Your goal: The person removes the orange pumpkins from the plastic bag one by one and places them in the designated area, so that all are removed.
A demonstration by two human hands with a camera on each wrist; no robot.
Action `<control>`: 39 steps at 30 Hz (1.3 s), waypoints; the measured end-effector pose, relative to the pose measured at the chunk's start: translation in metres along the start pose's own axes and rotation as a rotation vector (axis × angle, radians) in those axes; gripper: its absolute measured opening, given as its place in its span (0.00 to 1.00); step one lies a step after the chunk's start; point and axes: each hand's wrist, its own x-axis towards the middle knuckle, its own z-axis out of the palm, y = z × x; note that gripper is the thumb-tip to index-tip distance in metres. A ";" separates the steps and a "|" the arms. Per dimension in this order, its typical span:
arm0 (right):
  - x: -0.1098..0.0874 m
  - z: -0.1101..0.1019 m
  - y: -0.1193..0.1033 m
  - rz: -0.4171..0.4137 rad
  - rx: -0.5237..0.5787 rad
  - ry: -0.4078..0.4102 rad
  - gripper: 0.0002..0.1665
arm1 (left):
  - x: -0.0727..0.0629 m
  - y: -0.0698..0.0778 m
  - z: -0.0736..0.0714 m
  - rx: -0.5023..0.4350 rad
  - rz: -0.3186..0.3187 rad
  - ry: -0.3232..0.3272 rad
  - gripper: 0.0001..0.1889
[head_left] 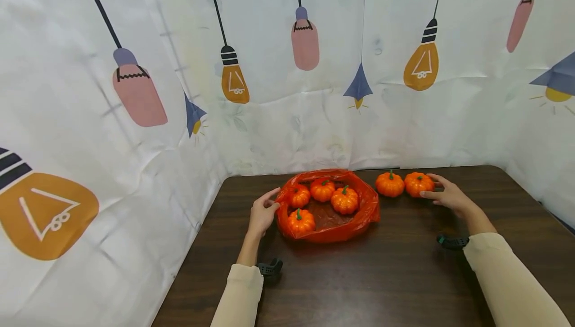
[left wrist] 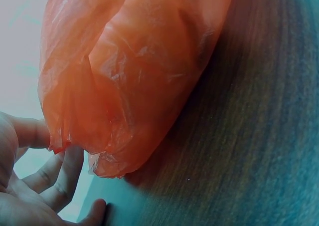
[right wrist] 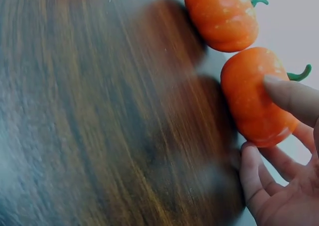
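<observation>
An orange-red plastic bag (head_left: 332, 234) lies spread with its mouth up, several small orange pumpkins (head_left: 345, 200) with green stems inside it. My left hand (head_left: 264, 213) pinches the bag's left rim; in the left wrist view the gathered film (left wrist: 62, 131) runs between thumb and fingers. Two more pumpkins stand side by side to the right of the bag. Around the right-hand pumpkin (head_left: 419, 184) my right hand (head_left: 446, 196) has its thumb on the near side and fingers behind. The right wrist view shows the thumb (right wrist: 291, 96) against this pumpkin's skin.
The other loose pumpkin (head_left: 390, 184) sits between the held one and the bag, close against its neighbour. All of it is on a dark wooden table (head_left: 359, 277). White printed cloth (head_left: 287, 132) hangs behind the table's far edge and along the left side.
</observation>
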 end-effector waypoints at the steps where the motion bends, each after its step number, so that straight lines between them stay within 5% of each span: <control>1: 0.000 0.000 0.000 -0.001 0.000 -0.005 0.57 | 0.000 0.000 0.000 -0.001 0.000 0.002 0.24; 39: 0.000 -0.001 0.001 0.003 -0.008 0.002 0.57 | -0.001 0.001 0.000 -0.006 0.006 0.018 0.24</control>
